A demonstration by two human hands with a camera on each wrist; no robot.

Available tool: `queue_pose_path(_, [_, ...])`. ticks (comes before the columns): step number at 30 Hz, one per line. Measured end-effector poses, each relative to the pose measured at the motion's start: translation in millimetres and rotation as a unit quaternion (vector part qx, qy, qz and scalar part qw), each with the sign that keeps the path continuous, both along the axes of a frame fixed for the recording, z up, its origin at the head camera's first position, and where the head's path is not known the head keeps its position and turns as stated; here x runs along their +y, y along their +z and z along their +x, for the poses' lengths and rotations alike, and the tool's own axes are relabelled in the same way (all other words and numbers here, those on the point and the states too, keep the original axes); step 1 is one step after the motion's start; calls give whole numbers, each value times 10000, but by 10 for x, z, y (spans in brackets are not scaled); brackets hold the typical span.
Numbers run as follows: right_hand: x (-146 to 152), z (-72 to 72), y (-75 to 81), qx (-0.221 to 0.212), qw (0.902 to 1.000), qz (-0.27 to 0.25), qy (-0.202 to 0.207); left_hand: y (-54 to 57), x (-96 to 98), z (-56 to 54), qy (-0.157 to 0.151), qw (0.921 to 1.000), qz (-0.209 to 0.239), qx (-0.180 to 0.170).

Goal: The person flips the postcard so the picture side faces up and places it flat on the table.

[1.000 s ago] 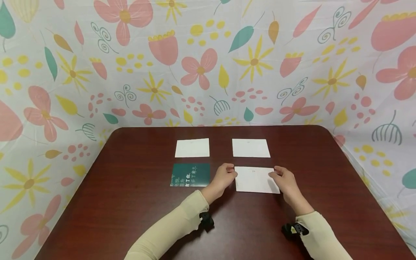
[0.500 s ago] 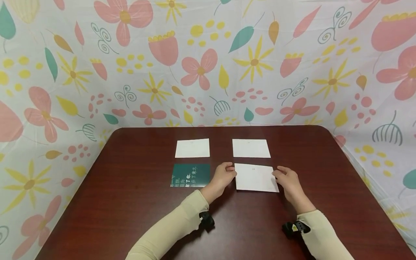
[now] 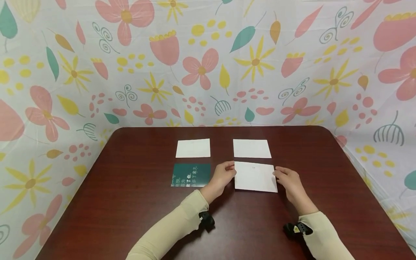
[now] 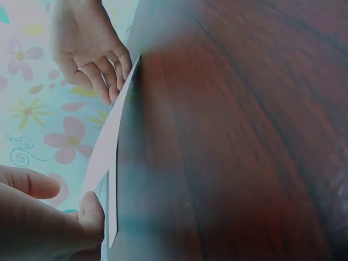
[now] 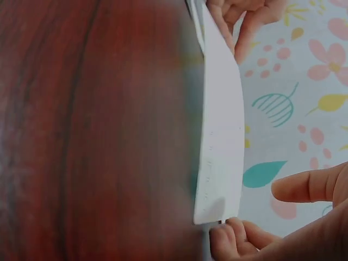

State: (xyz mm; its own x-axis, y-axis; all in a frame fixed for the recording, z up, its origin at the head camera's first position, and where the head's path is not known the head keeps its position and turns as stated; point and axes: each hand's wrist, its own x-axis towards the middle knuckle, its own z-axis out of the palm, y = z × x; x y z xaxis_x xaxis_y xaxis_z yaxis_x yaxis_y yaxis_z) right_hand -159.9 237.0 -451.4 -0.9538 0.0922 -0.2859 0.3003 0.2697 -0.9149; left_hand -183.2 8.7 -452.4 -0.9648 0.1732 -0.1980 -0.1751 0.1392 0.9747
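Both my left hand [image 3: 222, 177] and right hand [image 3: 289, 182] grip the front white card [image 3: 255, 177], fingers curled at its short edges, three o'clock from one, nine from the other, long axis roughly nine-to-three.

Indoor tabletop setup, room type unclear, flower-printed hanging cloth [image 3: 200, 43] behind, dark reddish wood-grain table [image 3: 107, 209]
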Motion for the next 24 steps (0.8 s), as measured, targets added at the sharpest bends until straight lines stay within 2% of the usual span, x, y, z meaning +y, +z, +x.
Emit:
queue_pose_path(6, [-44, 9, 68, 296, 9987, -401, -54, 26, -37, -43, 27, 9998, 170, 65])
queue_pose_path(11, [-65, -7, 100, 430, 9973, -499, -321, 48, -25, -37, 112, 9998, 138, 136])
queue_pose_path(18, [-88, -13, 150, 684, 9940, -622, -586, 66, -26, -18, 171, 9983, -67, 559])
queue_pose_path(24, [-115, -16, 176, 964, 9872, -882, -911, 95, -12, -12, 15, 9972, -58, 747])
